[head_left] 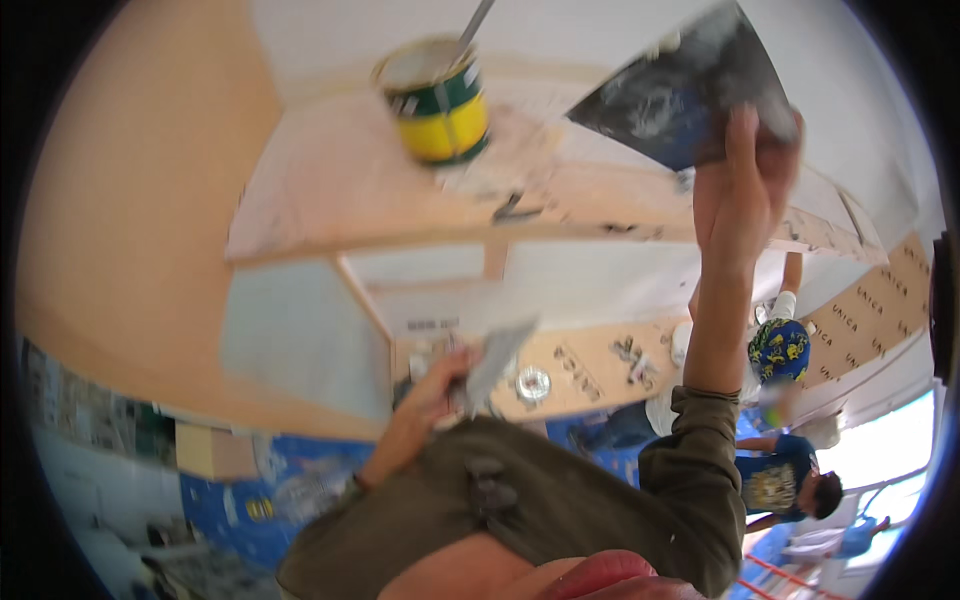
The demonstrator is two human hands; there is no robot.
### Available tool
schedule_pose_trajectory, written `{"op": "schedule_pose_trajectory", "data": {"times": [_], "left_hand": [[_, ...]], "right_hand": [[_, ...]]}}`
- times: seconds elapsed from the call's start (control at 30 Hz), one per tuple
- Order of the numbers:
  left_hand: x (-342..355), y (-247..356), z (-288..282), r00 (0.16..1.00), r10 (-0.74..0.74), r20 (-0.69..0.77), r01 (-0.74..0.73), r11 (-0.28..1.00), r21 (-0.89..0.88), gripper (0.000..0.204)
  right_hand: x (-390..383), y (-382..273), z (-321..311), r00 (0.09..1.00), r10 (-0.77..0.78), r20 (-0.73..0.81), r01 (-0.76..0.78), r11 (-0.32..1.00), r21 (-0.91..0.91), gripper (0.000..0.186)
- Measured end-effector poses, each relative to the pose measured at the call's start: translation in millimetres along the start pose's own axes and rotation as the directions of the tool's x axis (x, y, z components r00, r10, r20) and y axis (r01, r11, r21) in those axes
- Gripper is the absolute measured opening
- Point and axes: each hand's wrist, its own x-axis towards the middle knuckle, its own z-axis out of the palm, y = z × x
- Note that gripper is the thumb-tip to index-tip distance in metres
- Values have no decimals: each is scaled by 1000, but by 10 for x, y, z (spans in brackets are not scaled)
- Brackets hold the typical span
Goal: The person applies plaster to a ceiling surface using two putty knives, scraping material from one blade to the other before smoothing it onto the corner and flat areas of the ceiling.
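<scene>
My right hand (750, 170) is raised at the upper right, closed with the thumb flat on a wide dark scraper blade (690, 90). White smears cover the blade, which tilts over the pale wooden ledge. Lower and nearer my body, my left hand (435, 390) is closed on a smaller pale grey scraper (497, 362), blurred by motion. Between the hands and farther off, an open yellow and green tin (440, 125) stands on the ledge (330, 190). A grey stick-like handle (474, 25) leans out of the tin, and something whitish shows inside it.
Below the ledge is a wooden frame with pale panels (300, 320). A silver round object (533, 384) lies on a lower board. A person in a dark T-shirt (775, 480) and another in patterned clothing (780, 350) are at the right. Blue sheeting (290, 490) covers the floor.
</scene>
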Motion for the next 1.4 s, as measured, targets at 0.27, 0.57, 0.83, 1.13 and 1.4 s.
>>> {"op": "schedule_pose_trajectory", "data": {"times": [0.27, 0.57, 0.83, 1.13, 1.4], "left_hand": [[-451, 343, 672, 931, 349, 112, -333, 933, -137, 29], [-305, 441, 359, 867, 494, -64, -433, 811, 395, 30], [-325, 341, 164, 901, 420, -106, -321, 812, 487, 34], [-280, 122, -100, 950, 255, -182, -161, 896, 413, 38], [-260, 164, -63, 940, 276, -199, -203, 925, 322, 36]], "right_hand": [[-1262, -243, 371, 521, -157, 839, 494, 857, -147, 12], [-1193, -259, 130, 285, 105, 953, 460, 857, -232, 17], [-1592, 76, 188, 278, 109, 954, 436, 871, -227, 18], [-1647, 164, 114, 327, 262, 908, 218, 914, -342, 24], [-1822, 81, 106, 247, 260, 934, 262, 910, -322, 14]]}}
